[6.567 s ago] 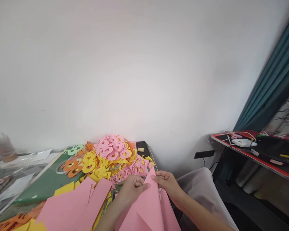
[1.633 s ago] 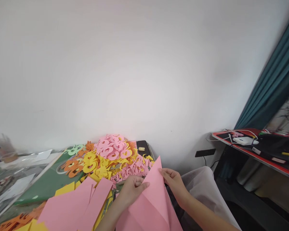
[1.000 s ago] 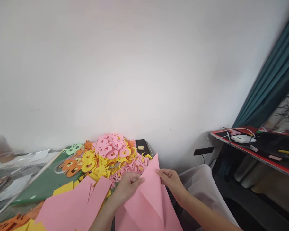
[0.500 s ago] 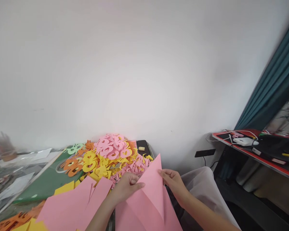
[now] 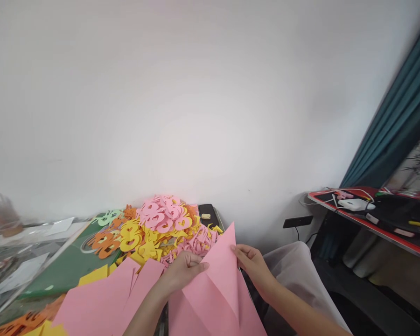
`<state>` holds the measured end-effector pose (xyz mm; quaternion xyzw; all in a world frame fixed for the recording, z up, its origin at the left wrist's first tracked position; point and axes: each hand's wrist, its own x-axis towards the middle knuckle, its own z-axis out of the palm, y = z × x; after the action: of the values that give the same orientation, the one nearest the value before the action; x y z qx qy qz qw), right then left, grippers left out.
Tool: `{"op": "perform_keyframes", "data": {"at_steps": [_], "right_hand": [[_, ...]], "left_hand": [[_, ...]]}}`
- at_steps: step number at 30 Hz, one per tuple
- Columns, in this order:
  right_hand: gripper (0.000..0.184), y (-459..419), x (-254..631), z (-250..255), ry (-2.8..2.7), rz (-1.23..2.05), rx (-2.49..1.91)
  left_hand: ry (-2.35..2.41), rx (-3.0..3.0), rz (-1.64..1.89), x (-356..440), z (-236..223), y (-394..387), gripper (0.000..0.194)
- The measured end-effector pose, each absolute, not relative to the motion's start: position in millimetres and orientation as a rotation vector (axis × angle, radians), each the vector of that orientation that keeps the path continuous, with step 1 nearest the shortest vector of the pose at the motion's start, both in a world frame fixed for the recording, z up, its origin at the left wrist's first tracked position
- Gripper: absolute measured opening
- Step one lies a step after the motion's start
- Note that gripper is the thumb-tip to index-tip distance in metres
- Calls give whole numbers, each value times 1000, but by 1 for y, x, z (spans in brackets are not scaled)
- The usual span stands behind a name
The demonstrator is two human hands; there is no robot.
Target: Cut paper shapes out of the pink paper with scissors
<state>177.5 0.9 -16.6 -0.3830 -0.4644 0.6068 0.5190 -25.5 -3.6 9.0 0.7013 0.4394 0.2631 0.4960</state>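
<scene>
A pink sheet of paper (image 5: 219, 280) is folded over at an angle, its pointed corner standing up toward the wall. My left hand (image 5: 187, 270) pinches the sheet's left edge between thumb and fingers. On the other side, my right hand (image 5: 250, 261) grips the right edge just below the point. Beneath the folded sheet lies more pink paper (image 5: 182, 317). Further left rest flat pink sheets (image 5: 94, 303) with slits cut in them, partly covered by my left forearm. Beyond my left hand are pink paper scraps (image 5: 199, 240).
Behind my hands is a heap of pink cut-outs (image 5: 163, 212) with yellow cut-outs (image 5: 130, 235) and orange cut-outs (image 5: 105, 241). A black phone (image 5: 210, 213) lies by the wall. At right stand a red-edged table (image 5: 371, 219) and a power strip (image 5: 297, 222).
Both hands keep their hold on the pink sheet. The sheet's tip and my right hand have shifted very slightly; the rest looks the same.
</scene>
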Motion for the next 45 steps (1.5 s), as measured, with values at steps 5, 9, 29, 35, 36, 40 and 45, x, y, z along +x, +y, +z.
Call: {"op": "perform_keyframes", "data": {"at_steps": [5,9,29,35,36,40,45], "right_hand": [[34,4,177,-20,-1108,1503,-910],[34,3,176,-22,-1136,1532,-866],[40,5,177,-27,-1195,1529,-898],[38,5,173,-33,-1253,1590,-882],[38,5,172,-33,-1260,1595,-882],[36,2,171,-32,-1286,1587,-878],[38,0,171,-25,-1286,1588,-885]], "left_hand": [[1091,1715,662,-28,5,-3,48],[1105,1703,672,-27,5,-3,47],[1120,1614,572,-25,15,-8,45],[1041,1476,688,-22,7,-5,39],[1033,1452,715,-21,4,-3,38],[1016,1408,782,-18,-5,-1,38],[1005,1407,780,-19,-5,-2,40]]}}
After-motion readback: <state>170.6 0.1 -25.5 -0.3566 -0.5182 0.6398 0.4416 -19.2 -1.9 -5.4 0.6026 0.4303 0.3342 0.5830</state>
